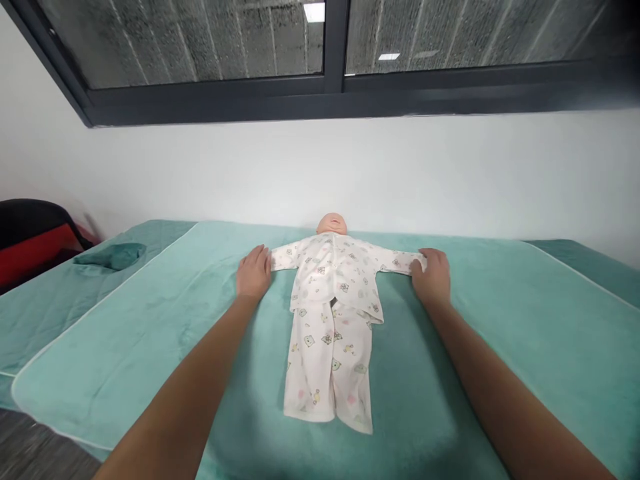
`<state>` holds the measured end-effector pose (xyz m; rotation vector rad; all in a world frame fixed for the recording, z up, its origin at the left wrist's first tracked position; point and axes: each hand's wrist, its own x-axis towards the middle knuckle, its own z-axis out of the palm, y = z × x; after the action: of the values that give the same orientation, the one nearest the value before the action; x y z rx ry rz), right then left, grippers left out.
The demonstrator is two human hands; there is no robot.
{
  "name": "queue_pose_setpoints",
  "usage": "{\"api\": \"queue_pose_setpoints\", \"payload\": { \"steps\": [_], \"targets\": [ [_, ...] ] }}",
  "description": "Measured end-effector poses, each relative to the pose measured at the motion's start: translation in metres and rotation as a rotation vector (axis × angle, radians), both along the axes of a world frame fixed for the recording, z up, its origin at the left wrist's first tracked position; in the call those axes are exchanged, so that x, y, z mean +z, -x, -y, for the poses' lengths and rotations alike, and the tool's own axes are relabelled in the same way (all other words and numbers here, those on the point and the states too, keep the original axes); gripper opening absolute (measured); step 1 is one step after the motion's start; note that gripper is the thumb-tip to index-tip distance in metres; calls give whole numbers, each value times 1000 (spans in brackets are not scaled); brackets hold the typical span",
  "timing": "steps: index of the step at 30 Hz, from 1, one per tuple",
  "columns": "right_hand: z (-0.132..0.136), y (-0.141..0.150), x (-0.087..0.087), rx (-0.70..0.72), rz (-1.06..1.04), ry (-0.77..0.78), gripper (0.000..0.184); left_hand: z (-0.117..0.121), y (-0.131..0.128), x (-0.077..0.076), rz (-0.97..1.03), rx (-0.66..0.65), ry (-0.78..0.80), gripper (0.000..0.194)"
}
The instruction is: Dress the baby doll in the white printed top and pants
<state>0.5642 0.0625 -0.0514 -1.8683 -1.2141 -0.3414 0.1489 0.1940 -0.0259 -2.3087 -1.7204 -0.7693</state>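
A baby doll lies on its back on a green bed cover [260,413], its bare head [332,224] towards the wall. It wears a white printed baby shirt [320,273] with both sleeves stretched out sideways. Matching baby pants [327,367] lie flat below the shirt, both legs straight. At the end of the left-hand sleeve, my left hand [254,272] is closed with its fingertips at the cuff. My right hand [433,275] pinches the other sleeve's cuff between thumb and fingers. Whatever is inside the cuffs is hidden by my hands.
A white wall [450,173] rises behind the bed, under a dark-framed window [335,100]. Left of the doll, a small dark green cloth item [113,256] rests on the quilted bedding [45,313]. A black and red object [40,243] stands at the far left.
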Motion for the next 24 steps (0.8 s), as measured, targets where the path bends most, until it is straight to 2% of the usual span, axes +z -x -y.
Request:
{"api": "queue_pose_setpoints", "payload": {
  "steps": [3, 7, 10, 13, 15, 20, 24],
  "targets": [
    [0, 44, 13, 185, -99, -84, 32, -1, -2, 2, 6, 24, 111, 41],
    [-17, 108, 38, 427, -286, -152, 30, -2, 1, 3, 17, 86, 139, 39],
    [-45, 138, 60, 498, -355, -54, 29, -3, 3, 2, 12, 96, 146, 39],
    [-75, 146, 76, 487, -388, 138, 23, -6, 4, -1, 9, 95, 142, 40],
    [-89, 145, 80, 476, -411, 207, 20, -8, 4, -3, 9, 96, 137, 40],
    [-104, 138, 74, 445, -473, 267, 26, -12, 6, -7, 5, 107, 126, 40],
    [-106, 137, 68, 418, -545, 248, 32, -13, 5, -8, -3, 115, 111, 40]
  ]
}}
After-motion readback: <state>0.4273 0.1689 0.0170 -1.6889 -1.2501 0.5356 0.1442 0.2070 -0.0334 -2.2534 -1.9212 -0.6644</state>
